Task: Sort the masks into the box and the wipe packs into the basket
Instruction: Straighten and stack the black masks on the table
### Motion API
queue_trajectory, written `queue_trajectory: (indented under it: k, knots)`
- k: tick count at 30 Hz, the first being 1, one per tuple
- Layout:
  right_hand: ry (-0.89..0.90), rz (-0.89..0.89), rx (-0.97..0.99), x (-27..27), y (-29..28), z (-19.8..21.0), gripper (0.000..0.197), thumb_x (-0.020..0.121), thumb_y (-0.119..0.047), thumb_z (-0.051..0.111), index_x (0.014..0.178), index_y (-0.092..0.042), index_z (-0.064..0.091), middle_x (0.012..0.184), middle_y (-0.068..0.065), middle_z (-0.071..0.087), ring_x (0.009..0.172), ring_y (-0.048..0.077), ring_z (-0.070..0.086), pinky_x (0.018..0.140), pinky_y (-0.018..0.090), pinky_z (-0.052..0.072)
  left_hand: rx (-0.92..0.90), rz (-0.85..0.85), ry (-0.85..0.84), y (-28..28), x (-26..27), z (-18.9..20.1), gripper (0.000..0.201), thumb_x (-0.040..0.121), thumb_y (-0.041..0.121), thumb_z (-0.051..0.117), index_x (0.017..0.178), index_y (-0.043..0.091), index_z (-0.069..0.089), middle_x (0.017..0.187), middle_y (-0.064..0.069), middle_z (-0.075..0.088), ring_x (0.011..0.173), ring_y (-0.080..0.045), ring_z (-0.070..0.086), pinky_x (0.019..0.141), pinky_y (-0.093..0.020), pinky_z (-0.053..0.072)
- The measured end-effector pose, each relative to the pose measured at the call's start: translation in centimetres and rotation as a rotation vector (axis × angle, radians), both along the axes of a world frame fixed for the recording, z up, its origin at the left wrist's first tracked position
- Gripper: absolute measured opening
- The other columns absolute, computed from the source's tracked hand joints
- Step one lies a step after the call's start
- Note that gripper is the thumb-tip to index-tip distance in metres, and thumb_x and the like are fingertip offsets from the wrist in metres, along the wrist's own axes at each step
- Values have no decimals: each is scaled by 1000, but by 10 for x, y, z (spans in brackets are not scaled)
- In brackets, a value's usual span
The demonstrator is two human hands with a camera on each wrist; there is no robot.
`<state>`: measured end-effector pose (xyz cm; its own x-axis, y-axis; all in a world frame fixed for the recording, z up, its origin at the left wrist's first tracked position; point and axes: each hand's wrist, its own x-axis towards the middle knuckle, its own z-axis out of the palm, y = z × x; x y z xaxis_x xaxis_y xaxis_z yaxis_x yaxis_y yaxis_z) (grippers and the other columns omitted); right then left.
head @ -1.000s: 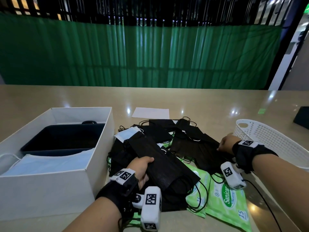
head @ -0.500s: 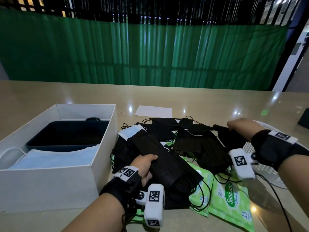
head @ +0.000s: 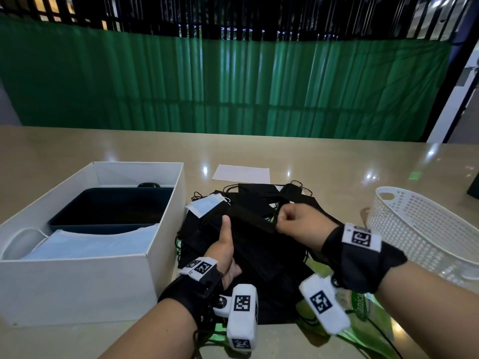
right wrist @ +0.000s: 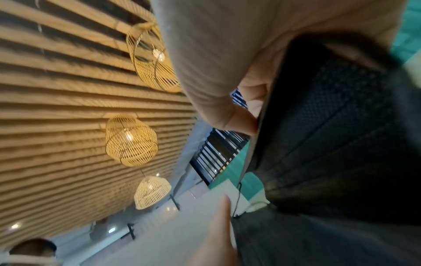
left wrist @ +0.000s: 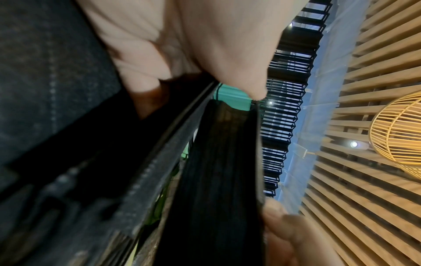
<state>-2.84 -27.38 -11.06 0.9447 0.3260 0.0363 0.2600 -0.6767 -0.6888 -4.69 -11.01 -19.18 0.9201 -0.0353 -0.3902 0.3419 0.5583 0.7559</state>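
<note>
A heap of black masks point(head: 259, 200) lies mid-table, with one light blue mask point(head: 207, 207) at its left edge. My left hand point(head: 224, 251) grips a stack of black masks point(head: 255, 244) from below, thumb up. My right hand point(head: 295, 220) is closed in a fist on the far end of the same stack. The wrist views show the black masks point(left wrist: 216, 180) point(right wrist: 330, 144) pinched between fingers and thumb. Green wipe packs point(head: 368, 317) lie under the heap, near the front edge. The white box point(head: 166, 218) at left holds blue masks. The white basket point(head: 420, 226) stands at right.
A dark tray point(head: 111, 206) sits inside the box. A white sheet of paper point(head: 241, 173) lies behind the heap. A dark object point(head: 474, 186) is at the far right edge. A green curtain hangs behind the table.
My right hand moved from near the basket leftward over the heap and closed on the mask stack. My left hand tilted the stack up, thumb now raised.
</note>
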Motion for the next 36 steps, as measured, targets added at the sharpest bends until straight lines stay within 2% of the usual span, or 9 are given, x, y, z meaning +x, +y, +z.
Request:
queue_trajectory:
  k: [3, 7, 11, 15, 17, 22, 26, 29, 36]
  knots:
    - [86, 126, -73, 0, 9, -16, 22, 82, -10, 60, 64, -20, 51, 64, -4, 51, 58, 8, 44, 60, 23, 39, -8, -46, -22, -1, -2, 3, 77, 86, 71, 23, 116, 10, 60, 110, -12, 70, 98, -21, 67, 69, -29, 59]
    - [228, 301, -57, -5, 14, -25, 19, 82, -11, 66, 68, -23, 60, 61, -9, 53, 56, 2, 45, 63, 19, 38, 39, -58, -29, 2, -1, 2, 64, 91, 59, 37, 113, 5, 63, 103, -15, 72, 94, -24, 70, 72, -32, 59]
    - [240, 342, -67, -4, 14, -26, 13, 84, -17, 66, 73, -23, 64, 66, -8, 56, 60, 4, 48, 66, 20, 40, 41, 23, -22, 0, 0, -1, 39, 92, 23, 58, 119, -5, 56, 107, -23, 68, 91, -33, 69, 68, -39, 60]
    - [120, 156, -53, 13, 2, -23, 14, 85, -19, 66, 72, -20, 61, 63, -7, 56, 54, 3, 48, 60, 16, 42, 71, 90, -18, -4, -2, -1, 21, 91, -4, 51, 112, -6, 55, 92, -20, 66, 77, -28, 65, 56, -37, 59]
    - [68, 40, -99, 24, -11, -18, 12, 86, -22, 65, 76, -17, 62, 61, -8, 55, 53, 3, 49, 55, 14, 42, 51, 80, -13, -5, -4, 2, 14, 92, -6, 48, 104, -2, 56, 91, -19, 65, 79, -28, 65, 55, -37, 58]
    - [111, -198, -215, 49, -52, -18, 19, 87, -26, 64, 74, -17, 55, 67, -1, 55, 59, 12, 50, 50, 20, 38, 62, 53, -19, -4, -5, 2, 22, 94, -4, 47, 114, -3, 54, 96, -20, 65, 83, -29, 64, 57, -37, 58]
    - [197, -278, -395, 53, -73, -19, 20, 84, -30, 68, 84, -13, 58, 83, 6, 60, 77, 20, 55, 56, 24, 39, 64, 39, -15, -3, -5, 4, 25, 94, -3, 47, 118, -7, 53, 96, -21, 65, 81, -28, 64, 55, -34, 59]
    - [188, -366, -512, 56, -84, -23, 46, 80, -35, 72, 111, -4, 59, 111, 15, 63, 93, 25, 57, 70, 25, 37, 72, 46, -7, -3, -4, 3, 29, 93, -3, 49, 122, -8, 51, 105, -24, 65, 82, -28, 65, 53, -33, 59]
    - [248, -519, -538, 62, -102, -33, 75, 68, -47, 79, 121, -1, 51, 117, 14, 61, 105, 27, 59, 78, 28, 46, 82, 46, -10, -3, -3, 2, 31, 93, -2, 49, 123, -9, 51, 103, -23, 64, 82, -28, 64, 52, -32, 59]
